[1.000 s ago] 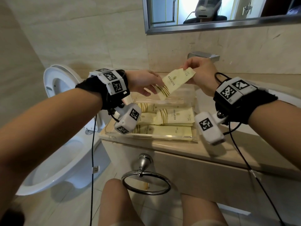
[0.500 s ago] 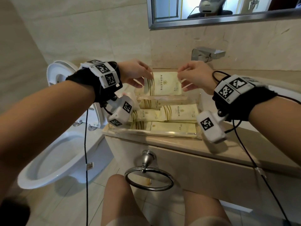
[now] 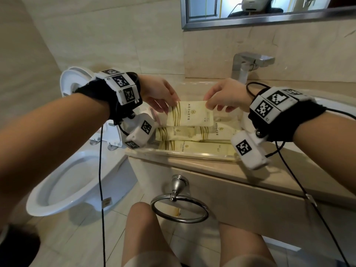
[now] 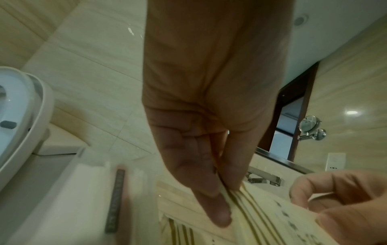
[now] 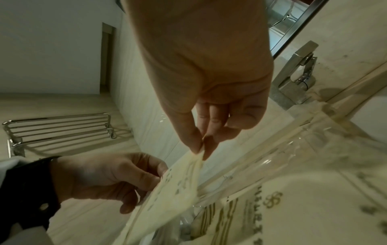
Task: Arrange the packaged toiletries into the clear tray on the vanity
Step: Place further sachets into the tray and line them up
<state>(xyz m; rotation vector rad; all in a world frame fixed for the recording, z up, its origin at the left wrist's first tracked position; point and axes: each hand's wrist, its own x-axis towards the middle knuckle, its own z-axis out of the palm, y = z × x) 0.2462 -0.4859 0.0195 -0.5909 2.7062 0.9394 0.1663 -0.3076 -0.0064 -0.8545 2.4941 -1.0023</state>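
Note:
Both hands hold one cream toiletry packet (image 3: 189, 114) with gold stripes over the back of the clear tray (image 3: 185, 154) on the vanity. My left hand (image 3: 169, 106) pinches its upper left corner; thumb and finger show on the packet (image 4: 261, 213) in the left wrist view. My right hand (image 3: 212, 104) pinches the upper right corner, and its fingertips (image 5: 199, 149) close on the packet edge (image 5: 178, 185). The packet hangs tilted, its lower edge among the others. Several matching packets (image 3: 194, 132) lie flat in the tray.
A chrome faucet (image 3: 248, 64) stands behind the tray, the sink basin (image 3: 335, 105) to its right. A toilet (image 3: 63, 185) with raised lid sits left of the vanity. A towel ring (image 3: 179, 207) hangs on the vanity front above my knees. A mirror (image 3: 269, 10) is above.
The packet, first held slanted in the air, was turned level and has come down toward the back of the tray. Both hands came down with it, still pinching its corners.

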